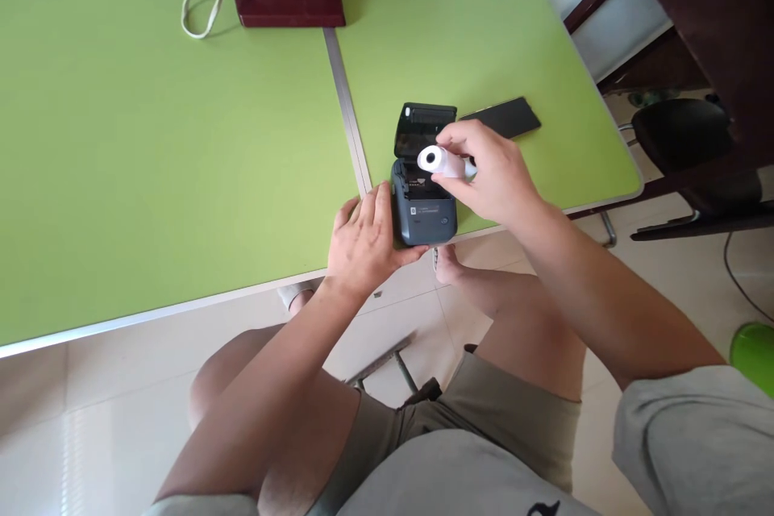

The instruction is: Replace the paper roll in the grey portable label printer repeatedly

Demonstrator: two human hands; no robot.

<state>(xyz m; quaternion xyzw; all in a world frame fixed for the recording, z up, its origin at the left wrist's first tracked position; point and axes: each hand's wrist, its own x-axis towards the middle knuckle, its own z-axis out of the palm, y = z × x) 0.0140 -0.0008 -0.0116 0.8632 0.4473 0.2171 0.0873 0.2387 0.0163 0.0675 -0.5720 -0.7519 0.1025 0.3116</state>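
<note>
Printer (424, 219): dark blue-grey, at the near edge of the green table (181, 161), in front of you, its lid (417, 127) raised at the far side.
Compartment (412, 187): exposed below the lid, dark inside, with small pale markings too fine to read.
Roll (448, 164): white, over the compartment, tilted, its hollow core facing left; you cannot tell whether it touches the printer.
Right hand (487, 169): yours, closed on the roll, thumb on the near side and fingers on the far side.
Left hand (366, 240): yours, spread rather than clenched, fingers against the printer's left side, thumb along its near edge.
Between your hands: a small gap; they are apart, with the printer between them.
Phone-like slab (505, 118): black, flat on the table just beyond your right hand.
Metal strip (347, 105): crosses the table to the left of the printer, ending from your view near your left fingers.
Maroon appliance (290, 4): at the far edge, two knobs and "WANBAO" on its front, a white cord (209, 8) looped at its left.
Chair (689, 137): black, beyond the table's right end.
</note>
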